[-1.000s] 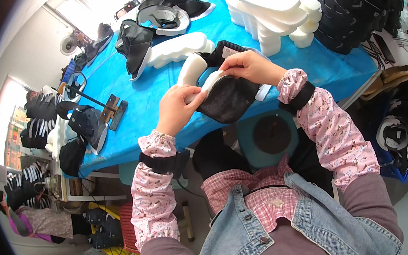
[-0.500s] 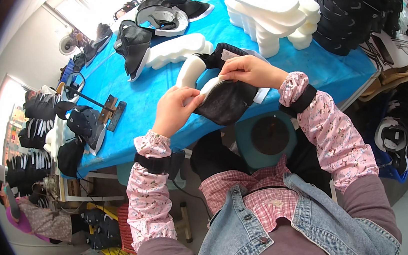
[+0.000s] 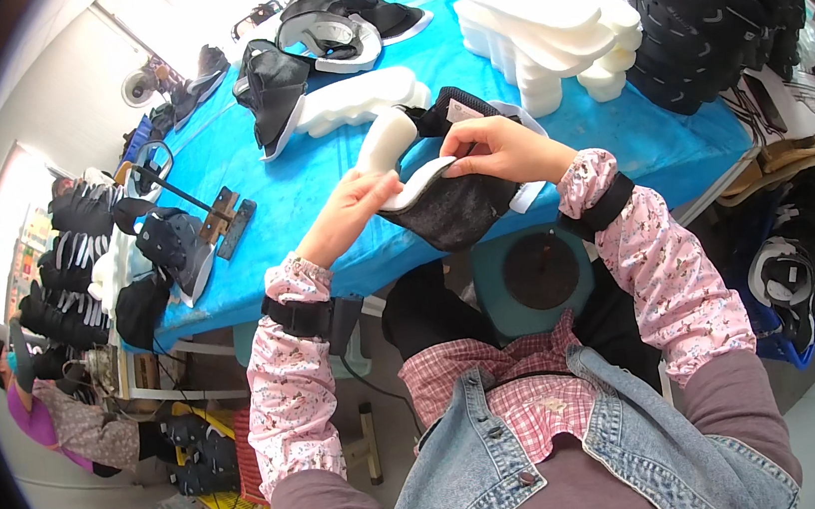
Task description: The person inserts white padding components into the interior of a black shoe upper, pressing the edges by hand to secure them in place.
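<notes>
Over the near table edge I hold a black shoe upper (image 3: pixel 453 211) with a white padded rim turned outward. My right hand (image 3: pixel 504 148) pinches that rim between thumb and fingers. At its left end my left hand (image 3: pixel 351 213) is closed on the edge, its fingers close together. A smooth white foam piece (image 3: pixel 388 142) stands up just behind my left fingertips; how it joins the upper is hidden. The upper's far part, black mesh with a pale label (image 3: pixel 460 111), lies on the table beyond my right hand.
A blue-covered table (image 3: pixel 271 205) carries white foam forms (image 3: pixel 542 23), black uppers (image 3: pixel 276 88) and a metal-and-wood stand (image 3: pixel 223 220). Black uppers pile at right (image 3: pixel 702 15). A blue crate (image 3: pixel 786 312) stands low right. A teal stool (image 3: pixel 509 308) is under the edge; a person (image 3: pixel 53 410) works far left.
My left hand has shifted slightly left and its fingers have straightened along the rim. More of the white rim shows between my hands. The person at far left has raised an arm.
</notes>
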Demonstrator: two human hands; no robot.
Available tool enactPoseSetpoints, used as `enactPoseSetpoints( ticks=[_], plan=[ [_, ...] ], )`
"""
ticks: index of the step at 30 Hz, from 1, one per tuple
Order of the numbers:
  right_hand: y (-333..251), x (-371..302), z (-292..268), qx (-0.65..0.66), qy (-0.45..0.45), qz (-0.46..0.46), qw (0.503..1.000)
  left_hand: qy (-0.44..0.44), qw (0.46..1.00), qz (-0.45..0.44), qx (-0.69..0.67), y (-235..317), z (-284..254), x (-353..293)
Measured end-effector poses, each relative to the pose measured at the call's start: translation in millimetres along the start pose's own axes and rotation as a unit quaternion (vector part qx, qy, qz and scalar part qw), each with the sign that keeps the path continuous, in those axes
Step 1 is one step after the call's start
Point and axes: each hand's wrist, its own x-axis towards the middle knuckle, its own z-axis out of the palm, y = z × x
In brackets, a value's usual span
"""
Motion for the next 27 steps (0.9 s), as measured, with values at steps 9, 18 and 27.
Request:
enactPoseSetpoints(
  ticks=[9,18,27],
  plan=[
    [-9.3,2.3,11.9,-0.135,0.062,-0.205,0.967,0.104,0.906,0.167,0.374,35.2,36.1,-34.4],
    [-17.1,-2.1,43.5,-0.507,0.036,-0.208,0.836,0.024,0.861,0.222,0.456,54.2,43.0,-19.5],
    [-75.3,3.6,-8.9,-0.404,0.042,-0.310,0.860,0.019,0.826,0.212,0.522,110.0,-4.6,-40.0]
  ],
)
